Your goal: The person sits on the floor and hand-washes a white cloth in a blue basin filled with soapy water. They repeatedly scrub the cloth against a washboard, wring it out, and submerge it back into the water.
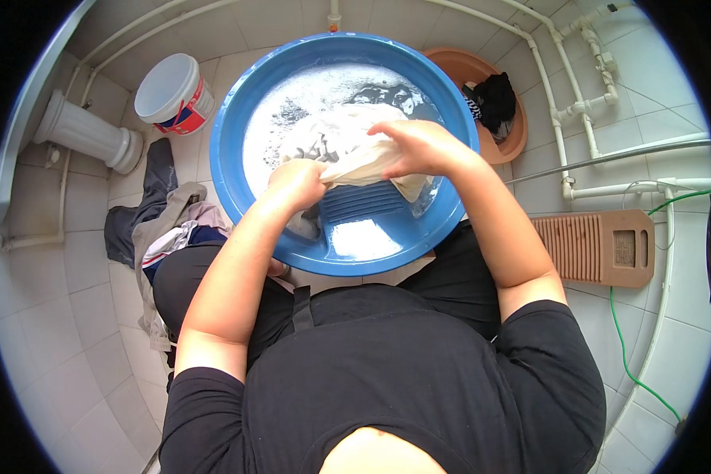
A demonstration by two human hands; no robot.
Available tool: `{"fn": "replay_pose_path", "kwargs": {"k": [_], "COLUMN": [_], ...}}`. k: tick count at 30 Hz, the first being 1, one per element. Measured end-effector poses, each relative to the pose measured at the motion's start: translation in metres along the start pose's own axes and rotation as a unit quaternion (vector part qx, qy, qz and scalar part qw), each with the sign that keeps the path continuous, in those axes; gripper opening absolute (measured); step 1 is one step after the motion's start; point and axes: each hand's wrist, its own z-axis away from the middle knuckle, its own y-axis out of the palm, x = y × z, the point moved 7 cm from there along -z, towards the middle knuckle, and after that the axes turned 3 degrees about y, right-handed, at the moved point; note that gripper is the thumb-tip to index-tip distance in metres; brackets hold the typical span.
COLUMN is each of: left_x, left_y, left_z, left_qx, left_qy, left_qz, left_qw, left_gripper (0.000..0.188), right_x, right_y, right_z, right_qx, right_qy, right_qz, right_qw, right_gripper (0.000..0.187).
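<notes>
A large round blue basin holds sudsy water, with a ribbed blue washboard surface along its near side. Wet, off-white cloth, seemingly a garment, is bunched in the suds and stretches between my hands above the ribs. My left hand is closed on the cloth's near left part. At the right, my right hand curves round the other part, thumb toward me and fingers on the far side. Part of the cloth lies hidden beneath that hand. A grey patch shows among the folds.
Left of the basin stand a white bucket and a heap of clothes. An orange-brown basin with dark clothing sits behind right. A brown washboard lies at right, near white pipes and a green hose.
</notes>
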Motion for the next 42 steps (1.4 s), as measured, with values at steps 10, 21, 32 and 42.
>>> {"fn": "replay_pose_path", "kwargs": {"k": [10,21,32,42], "left_x": [0.01,0.019,0.05,0.102], "left_y": [0.0,-0.049,0.006,0.051], "left_z": [0.011,0.032,-0.049,-0.072], "left_qx": [0.074,0.068,0.034,-0.13], "left_qy": [0.029,0.161,-0.039,-0.186], "left_qz": [0.357,0.831,0.863,0.6], "left_qw": [0.931,0.528,0.503,0.767], "left_gripper": [0.037,0.058,0.041,0.031], "right_x": [-0.078,-0.042,-0.104,-0.164], "right_y": [0.072,0.034,0.082,0.105], "right_z": [-0.01,0.003,-0.035,-0.057], "right_qx": [0.123,0.128,0.04,0.014], "right_qy": [0.065,0.154,0.295,0.347], "right_qz": [-0.117,-0.709,-0.775,-0.027], "right_qw": [0.983,0.676,0.557,0.937], "right_gripper": [0.038,0.043,0.035,0.047]}}
